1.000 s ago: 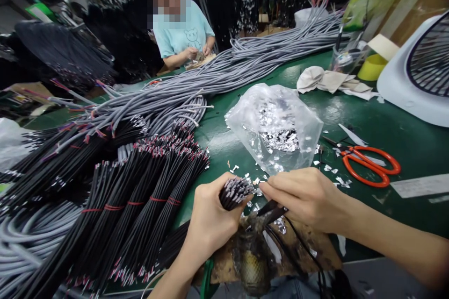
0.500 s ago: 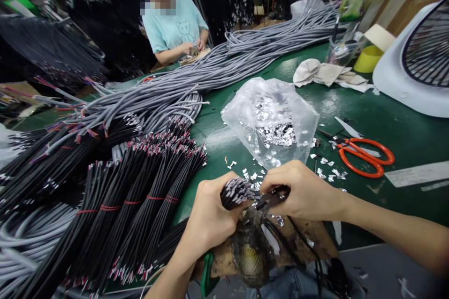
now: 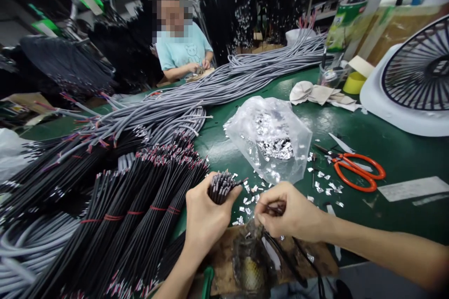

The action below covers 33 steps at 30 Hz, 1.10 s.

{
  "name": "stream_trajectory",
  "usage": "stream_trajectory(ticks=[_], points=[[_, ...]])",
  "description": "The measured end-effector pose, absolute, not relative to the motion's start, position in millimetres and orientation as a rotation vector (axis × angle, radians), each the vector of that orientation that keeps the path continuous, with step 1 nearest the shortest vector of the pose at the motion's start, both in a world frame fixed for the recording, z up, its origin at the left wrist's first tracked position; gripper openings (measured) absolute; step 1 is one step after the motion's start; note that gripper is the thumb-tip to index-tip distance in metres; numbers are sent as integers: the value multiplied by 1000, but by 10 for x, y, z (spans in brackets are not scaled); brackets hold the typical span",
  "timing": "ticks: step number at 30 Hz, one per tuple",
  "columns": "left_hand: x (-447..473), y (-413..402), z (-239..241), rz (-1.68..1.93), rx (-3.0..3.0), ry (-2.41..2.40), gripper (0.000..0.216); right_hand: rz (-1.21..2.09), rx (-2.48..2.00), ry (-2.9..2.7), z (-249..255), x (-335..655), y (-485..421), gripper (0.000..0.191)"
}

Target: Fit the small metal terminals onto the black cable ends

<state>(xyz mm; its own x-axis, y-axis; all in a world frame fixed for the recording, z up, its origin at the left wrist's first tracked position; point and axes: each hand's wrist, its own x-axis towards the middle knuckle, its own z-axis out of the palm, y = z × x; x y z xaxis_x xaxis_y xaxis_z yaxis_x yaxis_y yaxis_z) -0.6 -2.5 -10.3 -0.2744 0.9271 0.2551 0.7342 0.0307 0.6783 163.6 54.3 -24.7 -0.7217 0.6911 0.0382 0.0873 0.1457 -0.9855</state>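
green worktop [image 3: 224, 147] bearing a crumpled, translucent plastic bag [image 3: 242, 124] of silvery scraps [image 3: 277, 147]; beyond the bag run smooth grey cables [image 3: 224, 85], then a person [image 3: 184, 53] and dark hanging strands [image 3: 226, 14]. left of the bag, banded black wire bundles [image 3: 140, 219]; right, a white fan [image 3: 389, 114]. nearer than the bag, the left hand [image 3: 205, 212] wraps round a wire bunch [image 3: 221, 188], tips upward; the right hand [image 3: 289, 210] pinches a dark item [image 3: 278, 207], mostly hidden.

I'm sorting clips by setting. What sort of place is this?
Probably a cable workshop or factory floor: long grey cables lie across a green worktable, black wires are bundled with red bands, and another person works with their hands across the table.
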Motion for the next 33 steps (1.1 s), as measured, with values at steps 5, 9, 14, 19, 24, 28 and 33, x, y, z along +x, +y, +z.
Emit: stream_trajectory(ticks=[5,9,14,19,24,28,33], points=[[-43,47,-104,962,1790,1916,17,581,-928,-2081,-209,1833,876,14],[-46,62,-115,913,1791,1823,17,515,-945,-2092,-264,1850,963,25],[-50,53,-117,892,1784,1780,20,938,-723,-2135,-268,1693,740,13],[-35,27,-90,877,1773,1782,17,1027,-743,-2068,-263,1668,710,11],[-21,-2,-80,835,1828,1849,22,988,-719,-2058,-270,1670,724,10],[-23,-17,-104,882,1784,1885,19,752,-727,-2117,-244,1682,684,21],[-9,-44,-115,980,1742,1962,16,164,-716,-2220,-228,1760,656,24]])
